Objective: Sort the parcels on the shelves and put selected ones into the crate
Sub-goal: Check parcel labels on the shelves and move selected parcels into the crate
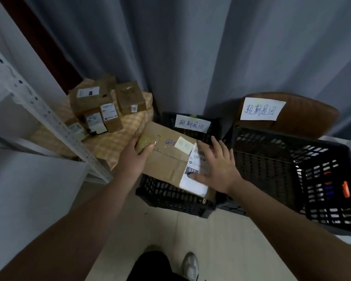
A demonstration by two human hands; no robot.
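Observation:
A large brown cardboard parcel [166, 159] with a white shipping label and a yellow note lies tilted across the top of a black plastic crate [170, 199] on the floor. My left hand [135, 153] grips the parcel's left edge, thumb on top. My right hand [217, 165] lies flat with spread fingers on the white label at the parcel's right end. The crate carries a handwritten paper sign [193, 123] on its far wall.
Several small brown parcels [105, 106] sit stacked on a yellow checked cloth at the left. A white metal shelf post [49, 116] runs diagonally at the left. A second black crate [312, 175] stands at the right, before a brown chair with another sign [261, 109]. Grey curtains hang behind.

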